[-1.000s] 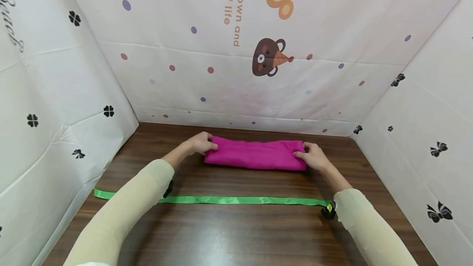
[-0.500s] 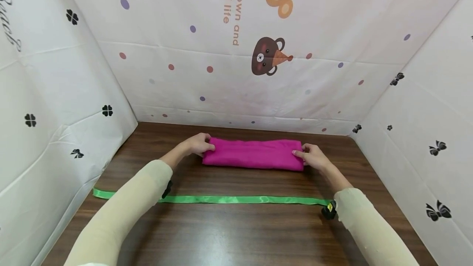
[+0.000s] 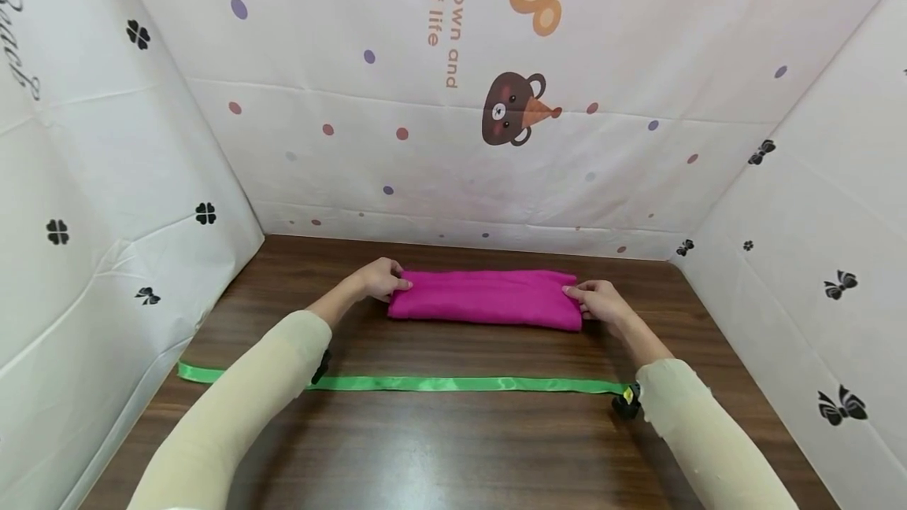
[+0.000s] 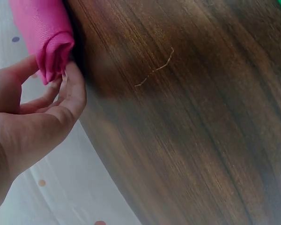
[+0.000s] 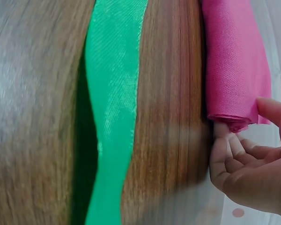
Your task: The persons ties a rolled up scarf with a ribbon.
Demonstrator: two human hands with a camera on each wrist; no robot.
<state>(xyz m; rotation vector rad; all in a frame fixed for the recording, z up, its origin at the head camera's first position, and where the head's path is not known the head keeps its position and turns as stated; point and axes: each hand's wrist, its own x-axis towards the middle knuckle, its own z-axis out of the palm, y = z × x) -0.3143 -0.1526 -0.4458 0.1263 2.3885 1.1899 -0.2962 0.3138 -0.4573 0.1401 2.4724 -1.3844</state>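
A bright pink cloth [image 3: 485, 297], rolled into a long flat bundle, lies crosswise toward the back of the table. My left hand [image 3: 380, 278] grips its left end, thumb on top. The right hand [image 3: 602, 301] holds the opposite end the same way. Seen from the left wrist, layered folds show at the end of the pink cloth [image 4: 44, 28], with the fingers curled beneath. In the right wrist view, the thumb presses on the roll [image 5: 232, 61] and the bent fingers [image 5: 220, 161] reach under its end.
A green satin ribbon [image 3: 439, 384] stretches across the brown wooden table [image 3: 368, 447], nearer to me than the cloth and partly hidden by my left sleeve. White printed sheets [image 3: 425, 156] wall the back and both sides. A short thread [image 4: 155, 70] lies on the wood.
The cloth bundle has shifted slightly left, and its far edge looks straighter. My right hand has adjusted its hold at the right end. The ribbon stays put.
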